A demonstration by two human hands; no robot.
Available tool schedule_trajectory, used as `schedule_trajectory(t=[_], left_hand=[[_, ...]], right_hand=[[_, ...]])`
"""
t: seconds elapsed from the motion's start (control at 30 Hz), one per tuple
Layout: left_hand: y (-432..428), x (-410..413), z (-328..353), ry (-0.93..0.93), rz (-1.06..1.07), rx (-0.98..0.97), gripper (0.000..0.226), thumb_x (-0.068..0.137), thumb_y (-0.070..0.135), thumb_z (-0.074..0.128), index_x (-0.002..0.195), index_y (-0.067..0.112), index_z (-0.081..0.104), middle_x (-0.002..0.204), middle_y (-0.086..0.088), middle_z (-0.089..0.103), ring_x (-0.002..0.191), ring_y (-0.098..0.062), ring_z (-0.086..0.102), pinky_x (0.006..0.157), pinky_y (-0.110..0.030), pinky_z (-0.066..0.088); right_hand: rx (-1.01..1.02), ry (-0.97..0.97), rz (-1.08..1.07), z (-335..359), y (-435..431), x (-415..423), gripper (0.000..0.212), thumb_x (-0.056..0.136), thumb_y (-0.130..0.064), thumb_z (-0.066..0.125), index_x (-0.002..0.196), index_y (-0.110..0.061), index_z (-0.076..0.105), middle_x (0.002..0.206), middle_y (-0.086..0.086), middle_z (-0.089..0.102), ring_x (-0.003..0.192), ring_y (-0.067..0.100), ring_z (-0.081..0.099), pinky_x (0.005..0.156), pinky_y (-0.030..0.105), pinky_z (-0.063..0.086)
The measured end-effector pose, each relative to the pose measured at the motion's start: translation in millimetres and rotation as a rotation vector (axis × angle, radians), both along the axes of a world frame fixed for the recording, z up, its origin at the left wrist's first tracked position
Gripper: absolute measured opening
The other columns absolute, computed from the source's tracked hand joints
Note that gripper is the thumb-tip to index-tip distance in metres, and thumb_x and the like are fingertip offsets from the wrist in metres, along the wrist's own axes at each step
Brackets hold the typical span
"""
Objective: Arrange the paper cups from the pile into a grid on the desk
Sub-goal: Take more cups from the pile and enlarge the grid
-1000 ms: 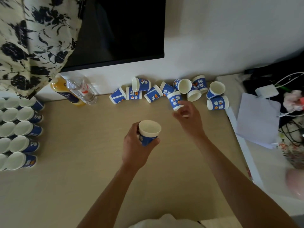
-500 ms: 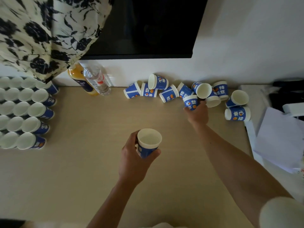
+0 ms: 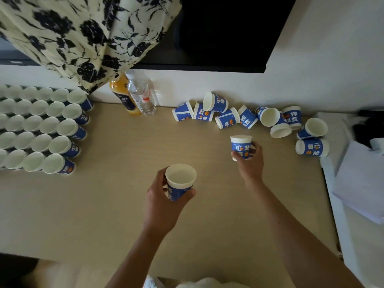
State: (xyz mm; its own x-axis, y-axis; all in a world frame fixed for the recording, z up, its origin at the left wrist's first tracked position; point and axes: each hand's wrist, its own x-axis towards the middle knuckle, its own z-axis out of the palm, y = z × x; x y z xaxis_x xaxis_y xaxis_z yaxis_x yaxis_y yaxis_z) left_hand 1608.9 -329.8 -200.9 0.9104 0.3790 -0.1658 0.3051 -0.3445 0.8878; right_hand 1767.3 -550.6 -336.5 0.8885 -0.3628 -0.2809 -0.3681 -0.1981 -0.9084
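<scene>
1. The near cup [image 3: 180, 181] has a blue side with pale lettering and a white rim and inside.
2. The lettered cup [image 3: 241, 146] is blue with white characters, small orange marks and a white rim.
3. The pile of cups [image 3: 226, 118] carries the same blue, white and orange print, and the open mouths show white.
4. The grid of cups [image 3: 41, 129] shows mostly white insides, with blue sides along its right column.
5. The counter [image 3: 116, 204] is pale beige with faint wood grain.
6. The fabric [image 3: 83, 34] is cream with a black flower-and-leaf print.
7. The screen [image 3: 228, 30] is black, and the wall [image 3: 322, 59] is white.
8. The juice bottle [image 3: 122, 94] is orange with a dark blue label. The water bottle [image 3: 142, 96] is clear with a white and red label.
9. The paper [image 3: 361, 183] is white.
</scene>
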Motion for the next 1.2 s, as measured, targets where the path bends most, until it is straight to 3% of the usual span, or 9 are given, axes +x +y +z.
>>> schedule_trajectory(t=[0.13, 0.23, 0.4, 0.6, 0.77, 0.87, 1.07, 1.2], left_hand=[[22, -25, 7, -0.021, 0.04, -0.008, 0.063, 0.066, 0.016, 0.091, 0.121, 0.026, 0.061, 0.108, 0.019, 0.068, 0.098, 0.0, 0.063, 0.076, -0.012, 0.05], [47, -52, 11, -0.044, 0.089, -0.003, 0.063, 0.066, 0.018, 0.092, 0.12, 0.027, 0.061, 0.108, 0.018, 0.069, 0.097, -0.004, 0.064, 0.075, -0.018, 0.052], [100, -108, 16, -0.079, 0.199, -0.032, 0.063, 0.066, 0.018, 0.092, 0.119, 0.03, 0.06, 0.104, 0.021, 0.069, 0.094, -0.004, 0.064, 0.075, -0.024, 0.053], [179, -172, 32, -0.173, 0.362, -0.051, 0.061, 0.066, 0.017, 0.091, 0.118, 0.029, 0.06, 0.097, 0.026, 0.068, 0.088, -0.003, 0.065, 0.073, -0.015, 0.05], [237, -219, 51, -0.243, 0.426, -0.064, 0.058, 0.069, 0.014, 0.089, 0.118, 0.028, 0.059, 0.096, 0.023, 0.07, 0.088, -0.002, 0.065, 0.071, -0.009, 0.047], [270, -245, 59, -0.265, 0.467, -0.065, 0.057, 0.07, 0.015, 0.088, 0.117, 0.029, 0.059, 0.097, 0.024, 0.069, 0.089, -0.003, 0.065, 0.071, -0.009, 0.047], [319, -276, 64, -0.29, 0.525, -0.058, 0.055, 0.071, 0.011, 0.087, 0.116, 0.026, 0.059, 0.098, 0.026, 0.068, 0.091, 0.001, 0.064, 0.073, -0.008, 0.045], [354, -280, 58, -0.287, 0.557, -0.047, 0.056, 0.07, 0.011, 0.087, 0.117, 0.024, 0.059, 0.1, 0.03, 0.066, 0.093, 0.005, 0.062, 0.073, -0.006, 0.044]], right_hand=[[0.132, -0.069, 0.116, 26, 32, -45, 0.073, 0.07, -0.009, 0.086, 0.133, -0.023, 0.053, 0.117, -0.001, 0.068, 0.098, 0.015, 0.069, 0.081, 0.028, 0.056], [0.203, -0.088, 0.226, 47, 68, -82, 0.067, 0.065, -0.007, 0.084, 0.126, -0.015, 0.058, 0.112, 0.002, 0.071, 0.092, 0.015, 0.07, 0.078, 0.025, 0.055], [0.276, -0.108, 0.41, 81, 143, -148, 0.056, 0.069, 0.012, 0.08, 0.114, -0.015, 0.061, 0.104, 0.002, 0.072, 0.085, 0.011, 0.069, 0.071, 0.021, 0.053], [0.338, -0.134, 0.558, 109, 240, -224, 0.063, 0.058, -0.006, 0.086, 0.114, -0.021, 0.061, 0.108, -0.001, 0.072, 0.099, 0.017, 0.07, 0.084, 0.027, 0.056], [0.339, -0.153, 0.617, 122, 312, -274, 0.066, 0.05, -0.018, 0.085, 0.111, -0.018, 0.061, 0.107, 0.001, 0.072, 0.098, 0.016, 0.07, 0.08, 0.023, 0.054], [0.343, -0.152, 0.631, 127, 353, -300, 0.069, 0.046, -0.032, 0.083, 0.11, -0.02, 0.06, 0.107, 0.002, 0.072, 0.096, 0.014, 0.07, 0.082, 0.027, 0.054], [0.347, -0.12, 0.682, 124, 416, -330, 0.061, 0.053, -0.015, 0.084, 0.11, -0.021, 0.061, 0.104, 0.001, 0.072, 0.096, 0.018, 0.07, 0.078, 0.025, 0.055], [0.342, -0.096, 0.734, 116, 457, -329, 0.062, 0.054, -0.015, 0.084, 0.112, -0.018, 0.061, 0.105, 0.002, 0.072, 0.096, 0.017, 0.07, 0.077, 0.023, 0.055]])
